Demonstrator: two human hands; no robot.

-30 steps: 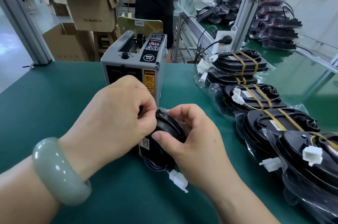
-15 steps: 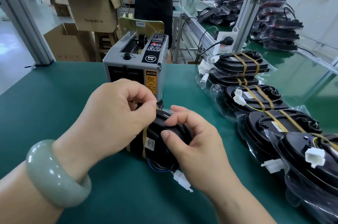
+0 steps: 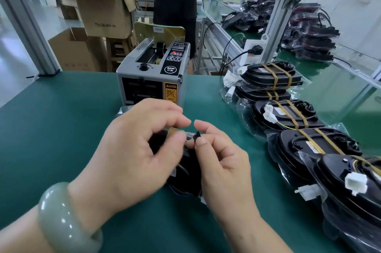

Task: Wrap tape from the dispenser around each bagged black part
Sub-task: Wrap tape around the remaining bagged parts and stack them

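Surface: green mat (image 3: 51, 129), carrying the dispenser, the hands and a row of parts
Tape dispenser (image 3: 152, 79): grey box at the far middle of the surface, with a yellow caution label on its front and red lights on its top panel
Bagged black part (image 3: 185, 172): lies on the surface just in front of the dispenser, between the two hands and largely hidden by them; a strip of brown tape (image 3: 172, 129) shows on its top edge and thin blue wires trail out at its near side
Left hand (image 3: 132, 153): over the left of the part, blurred; its fingers are curled with the thumb tip beside the tape strip; whether they pinch anything I cannot tell
Right hand (image 3: 222, 166): at the part's right edge; the thumb tip touches a small black tab, the forefinger is crooked just above it, the other fingers are curled in; a true grip I cannot tell
Bracelet (image 3: 61, 217): pale green, on the left wrist
Taped parts (image 3: 288, 116): overlapping row along the right, each in clear plastic with two brown bands; white connectors (image 3: 355, 183) stick out
Cardboard boxes (image 3: 103, 13): stacked beyond the far edge, on the left
Person (image 3: 175, 5): in dark clothes, standing behind the dispenser
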